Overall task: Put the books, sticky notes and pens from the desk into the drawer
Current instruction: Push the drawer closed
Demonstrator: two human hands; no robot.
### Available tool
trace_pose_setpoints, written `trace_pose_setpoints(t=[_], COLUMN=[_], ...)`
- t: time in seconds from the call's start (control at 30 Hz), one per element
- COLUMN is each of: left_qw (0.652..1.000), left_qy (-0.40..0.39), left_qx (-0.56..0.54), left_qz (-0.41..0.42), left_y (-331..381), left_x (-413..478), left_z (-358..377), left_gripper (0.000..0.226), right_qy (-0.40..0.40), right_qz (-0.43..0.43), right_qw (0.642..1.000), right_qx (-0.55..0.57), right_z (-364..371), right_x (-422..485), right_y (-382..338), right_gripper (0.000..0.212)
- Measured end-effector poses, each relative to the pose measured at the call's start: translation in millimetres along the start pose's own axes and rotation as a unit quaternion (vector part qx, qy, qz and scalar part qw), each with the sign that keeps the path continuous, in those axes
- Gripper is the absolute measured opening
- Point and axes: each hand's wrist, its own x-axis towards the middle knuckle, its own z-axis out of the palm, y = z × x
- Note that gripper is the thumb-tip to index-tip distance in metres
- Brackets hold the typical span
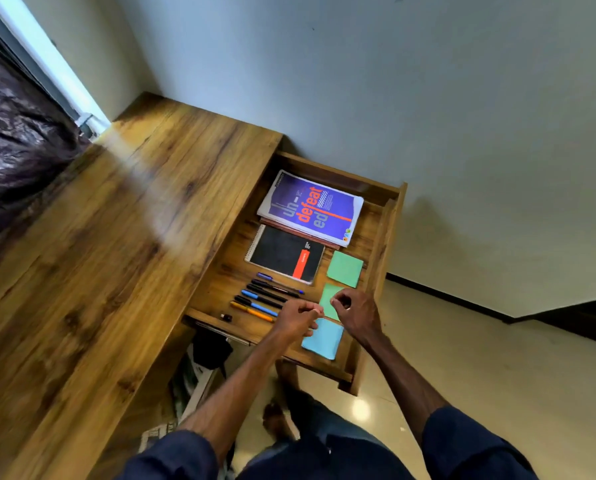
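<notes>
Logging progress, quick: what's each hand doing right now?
Left hand: fingers curled, apparently empty, above the blue sticky-note pad.
Right hand: fingers curled, apparently empty, over a green sticky-note pad.

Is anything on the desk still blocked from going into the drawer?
Nothing visible: the desk top shows no items, and the books, pens and sticky notes already lie in the open drawer.

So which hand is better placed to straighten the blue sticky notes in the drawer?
Probably the left hand: its fingers are right at the upper corner of the blue sticky notes. The right hand is over the green pad, farther away.
</notes>
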Motion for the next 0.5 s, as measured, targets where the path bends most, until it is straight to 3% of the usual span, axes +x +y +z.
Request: trace_pose_setpoints(t=[0.3,0.5], left_qw=[0.997,0.965], left_qy=[-0.046,-0.079], left_qx=[-0.047,-0.2], left_qz=[-0.043,-0.151], left_y=[26,59], left_x=[1,27], left_z=[78,146], left_gripper=[0.015,0.045], right_qy=[0.014,-0.064], right_qz=[0.062,0.199], right_qw=[0.995,0.938], right_qx=[0.079,0.277], right_z=[-59,-99], right_x=[20,68], right_y=[46,85], right_gripper=[0.009,0.012])
